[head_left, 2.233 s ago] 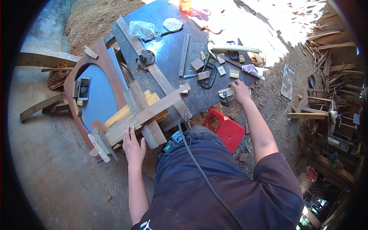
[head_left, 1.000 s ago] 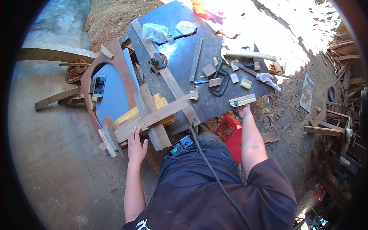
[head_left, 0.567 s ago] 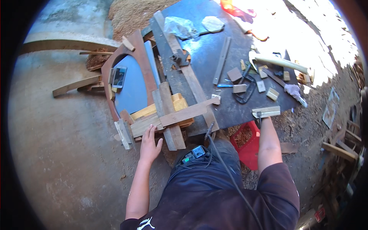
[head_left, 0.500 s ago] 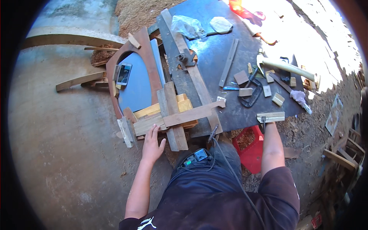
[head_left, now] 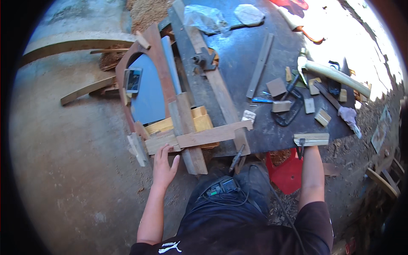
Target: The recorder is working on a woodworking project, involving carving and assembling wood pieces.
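My left hand (head_left: 165,163) has its fingertips on the near edge of a flat pale board (head_left: 162,142), its thumb apart from the fingers. That board meets a brown wooden strip with a notched end (head_left: 212,135), which crosses over upright wooden slats (head_left: 187,121). My right forearm (head_left: 312,174) reaches to the table's near edge, where a pale wood block (head_left: 314,139) hides the fingers. A dark metal rod (head_left: 301,148) hangs beside that wrist. Whether the right hand grips the block cannot be seen.
On the dark table (head_left: 238,63) are a hammer (head_left: 335,76), a black C-clamp (head_left: 293,110), small wood blocks and a blue pen (head_left: 262,100). A phone (head_left: 133,80) rests on an oval-cut wooden frame (head_left: 165,72). A red plastic stool (head_left: 287,174) and a cable (head_left: 284,216) are close to my legs.
The view has shifted, so the table's things appear farther right. My left hand stays at the pale board's edge, its fingers slightly more bent. My right arm remains at the wood block.
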A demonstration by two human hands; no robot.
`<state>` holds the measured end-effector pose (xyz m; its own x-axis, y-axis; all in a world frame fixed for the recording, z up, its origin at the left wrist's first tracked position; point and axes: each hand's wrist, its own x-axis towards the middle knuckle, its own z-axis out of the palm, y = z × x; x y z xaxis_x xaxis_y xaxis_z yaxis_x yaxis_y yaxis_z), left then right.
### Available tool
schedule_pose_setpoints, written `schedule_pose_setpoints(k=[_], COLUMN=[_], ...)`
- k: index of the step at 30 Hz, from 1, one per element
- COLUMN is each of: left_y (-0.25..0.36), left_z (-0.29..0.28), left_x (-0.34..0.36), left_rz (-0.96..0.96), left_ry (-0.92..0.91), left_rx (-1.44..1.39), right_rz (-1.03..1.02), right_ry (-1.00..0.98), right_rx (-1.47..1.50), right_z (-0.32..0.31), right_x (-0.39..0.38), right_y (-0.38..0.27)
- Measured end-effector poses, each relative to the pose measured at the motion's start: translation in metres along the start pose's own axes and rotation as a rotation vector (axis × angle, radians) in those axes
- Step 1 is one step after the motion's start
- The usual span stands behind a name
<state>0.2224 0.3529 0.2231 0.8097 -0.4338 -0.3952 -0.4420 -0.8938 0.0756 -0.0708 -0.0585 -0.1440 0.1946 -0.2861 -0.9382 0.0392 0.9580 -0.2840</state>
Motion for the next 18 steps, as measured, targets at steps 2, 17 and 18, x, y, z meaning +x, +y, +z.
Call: schedule_pose_setpoints(k=[2,17,18], left_y=[-0.001,-0.015,-0.017], left_z=[0.003,0.040,0.042], left_x=[0.010,0.030,0.035], left_rz=[0.031,0.120,0.119], left_ry=[0.037,0.340,0.338], left_rx=[-0.081,0.011,0.009], right_rz=[0.035,-0.051,-0.058], right_ry=[-0.053,-0.138,-0.131], right_rx=[-0.002,-0.012,-0.012], right_z=[-0.009,-0.006,0.004], right_x=[-0.008,-0.070,-0.077], right_y=[0.000,0.039,0.037])
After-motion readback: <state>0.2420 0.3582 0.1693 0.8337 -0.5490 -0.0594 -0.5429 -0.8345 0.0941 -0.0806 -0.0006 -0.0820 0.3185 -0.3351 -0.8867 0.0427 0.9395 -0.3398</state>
